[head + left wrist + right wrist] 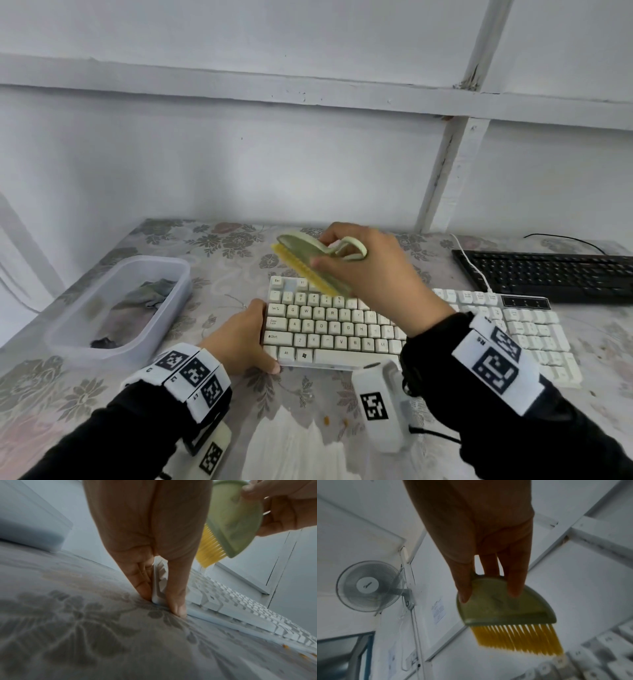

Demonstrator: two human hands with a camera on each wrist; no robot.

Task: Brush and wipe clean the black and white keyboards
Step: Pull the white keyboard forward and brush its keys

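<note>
A white keyboard [342, 329] lies across the middle of the table. My left hand [245, 339] grips its left end, thumb along the near corner and fingers [142, 582] behind the edge [158, 582]. My right hand [373, 270] holds a pale green brush [308, 255] with yellow bristles [518, 638]. The bristles hover over the keyboard's upper left rows [590, 661], tilted down toward the keys. A black keyboard [555, 274] lies at the far right behind the white one.
A clear plastic tub [113, 308] with a grey cloth [137, 301] in it stands at the left. Small orange crumbs [327, 419] lie on the flowered tablecloth near the front. A white wall runs behind the table, with a fan [370, 585] mounted on it.
</note>
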